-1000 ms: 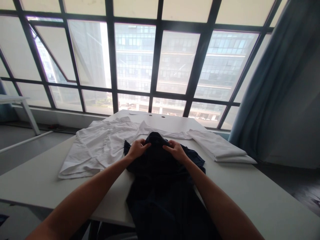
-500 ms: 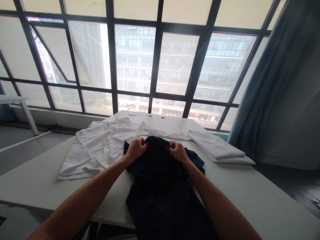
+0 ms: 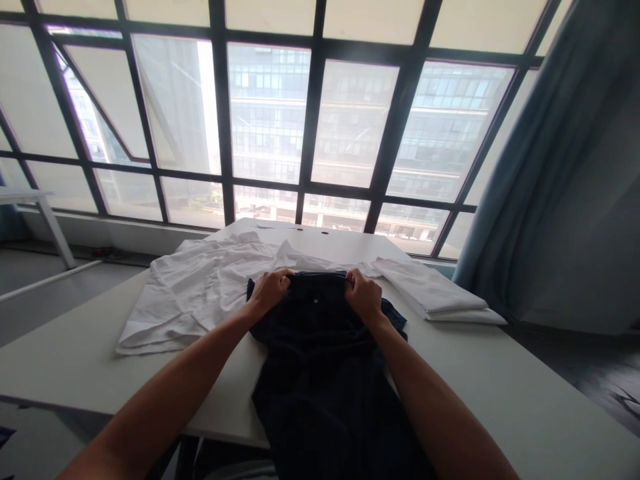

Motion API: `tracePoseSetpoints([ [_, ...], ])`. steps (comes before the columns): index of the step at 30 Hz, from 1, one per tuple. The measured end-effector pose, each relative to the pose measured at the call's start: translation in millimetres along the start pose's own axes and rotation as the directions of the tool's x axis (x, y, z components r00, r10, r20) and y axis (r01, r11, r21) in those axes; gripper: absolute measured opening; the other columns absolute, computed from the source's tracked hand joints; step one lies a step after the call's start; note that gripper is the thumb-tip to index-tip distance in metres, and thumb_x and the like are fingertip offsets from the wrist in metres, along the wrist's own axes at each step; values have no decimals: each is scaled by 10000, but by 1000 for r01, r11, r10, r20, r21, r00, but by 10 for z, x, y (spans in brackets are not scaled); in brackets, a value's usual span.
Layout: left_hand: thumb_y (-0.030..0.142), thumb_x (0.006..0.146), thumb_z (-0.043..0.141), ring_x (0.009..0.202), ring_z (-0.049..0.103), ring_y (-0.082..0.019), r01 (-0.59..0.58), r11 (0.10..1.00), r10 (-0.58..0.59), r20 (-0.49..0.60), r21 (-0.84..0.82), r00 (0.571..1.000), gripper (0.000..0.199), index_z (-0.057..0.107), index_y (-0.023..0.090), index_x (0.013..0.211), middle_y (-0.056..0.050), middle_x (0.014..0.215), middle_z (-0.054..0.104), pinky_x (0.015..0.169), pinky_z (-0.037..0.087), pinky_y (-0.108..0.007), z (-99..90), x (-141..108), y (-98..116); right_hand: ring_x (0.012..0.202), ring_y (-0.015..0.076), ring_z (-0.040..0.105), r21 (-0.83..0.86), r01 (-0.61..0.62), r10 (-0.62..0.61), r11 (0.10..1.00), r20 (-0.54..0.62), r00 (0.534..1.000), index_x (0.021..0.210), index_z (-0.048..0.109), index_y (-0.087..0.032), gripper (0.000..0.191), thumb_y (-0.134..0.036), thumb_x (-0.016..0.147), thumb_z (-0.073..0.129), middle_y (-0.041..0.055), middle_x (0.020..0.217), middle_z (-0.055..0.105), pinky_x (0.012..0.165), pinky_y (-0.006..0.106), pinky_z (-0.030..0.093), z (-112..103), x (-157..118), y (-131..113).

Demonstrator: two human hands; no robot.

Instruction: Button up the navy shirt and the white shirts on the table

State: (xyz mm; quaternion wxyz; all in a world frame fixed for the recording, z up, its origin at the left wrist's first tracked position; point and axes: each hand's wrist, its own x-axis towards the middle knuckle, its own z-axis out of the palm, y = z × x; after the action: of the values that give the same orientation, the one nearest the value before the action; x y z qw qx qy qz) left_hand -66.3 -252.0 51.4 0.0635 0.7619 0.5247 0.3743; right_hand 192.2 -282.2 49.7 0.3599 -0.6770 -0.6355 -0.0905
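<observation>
The dark cloth (image 3: 325, 387) lies on the white table (image 3: 500, 373) in front of me, and its low part goes over the near edge, toward me. I think that part could slide down and drag the rest along if I let go. If one hand pulls harder than the other, the top edge could go crooked. There are bumpy folds across the middle, and they could turn into creases if they get pressed flat. The crumpled white cloth (image 3: 200, 287) is just beside my left hand (image 3: 270, 290), so a wide swing could bump it.

That hand is curled up, holding the top edge of the dark cloth near its left end. My right hand (image 3: 363, 295) is curled too, and it grips near the right end. The edge goes almost straight between them, with a small pale dot (image 3: 315, 301) below it. I cannot see all my fingertips.
</observation>
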Motion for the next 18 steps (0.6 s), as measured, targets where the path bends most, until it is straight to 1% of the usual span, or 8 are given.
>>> tracePoseSetpoints([
  [2,193,861,479,738,688,-199,91,989,-90,9,-119,996,323,716,196,1080,-41,760,734,722,501,-276,12,9,32,708,210,611,-105,93,-91,990,26,996,984,642,-185,193,-229,846,515,80,776,680,660,287,335,-39,-48,-111],
  [5,197,886,459,612,671,-165,280,877,-226,179,-390,958,354,611,147,1202,-30,718,723,593,517,-248,34,-21,114,689,205,603,-66,138,-131,988,95,987,937,633,-200,157,-277,825,556,53,727,662,652,278,333,-28,-131,-286],
  [8,194,893,485,671,694,-168,356,717,-201,311,-599,929,409,509,128,1297,-43,779,733,569,539,-242,43,-67,180,659,191,595,45,101,-108,994,190,976,822,616,-205,167,-362,834,561,36,683,643,613,265,341,19,-161,-343],
  [10,196,893,502,692,694,-160,355,654,-213,288,-668,934,408,518,133,1296,-42,794,729,585,551,-241,33,-79,185,671,201,609,8,54,-55,999,209,976,801,615,-196,149,-326,833,548,51,688,645,609,269,352,29,-137,-296],
  [12,220,896,515,672,682,-143,353,622,-240,258,-699,936,370,575,143,1253,-38,791,723,599,555,-238,16,-73,165,714,229,633,-85,21,-6,996,171,985,826,626,-184,120,-254,823,528,77,714,657,631,286,375,18,-96,-220],
  [14,260,897,530,701,687,-147,334,587,-213,257,-738,943,361,609,146,1230,-52,827,729,629,564,-249,5,-62,140,730,246,647,-80,-22,33,997,144,989,856,635,-177,141,-232,823,510,91,726,663,643,301,406,8,-57,-159],
  [16,290,900,536,844,705,-181,274,545,-111,256,-792,960,431,564,149,1306,-91,962,740,715,577,-281,15,-55,116,665,236,650,104,-114,90,988,215,972,954,640,-175,207,-267,839,494,83,722,668,604,306,442,17,-30,-137],
  [18,289,900,538,1052,669,-219,173,540,12,214,-823,977,565,424,160,1437,-132,1175,695,859,557,-332,47,-55,81,599,223,649,354,-241,116,903,340,933,1165,592,-165,358,-301,861,458,81,759,685,558,317,479,49,-9,-139],
])
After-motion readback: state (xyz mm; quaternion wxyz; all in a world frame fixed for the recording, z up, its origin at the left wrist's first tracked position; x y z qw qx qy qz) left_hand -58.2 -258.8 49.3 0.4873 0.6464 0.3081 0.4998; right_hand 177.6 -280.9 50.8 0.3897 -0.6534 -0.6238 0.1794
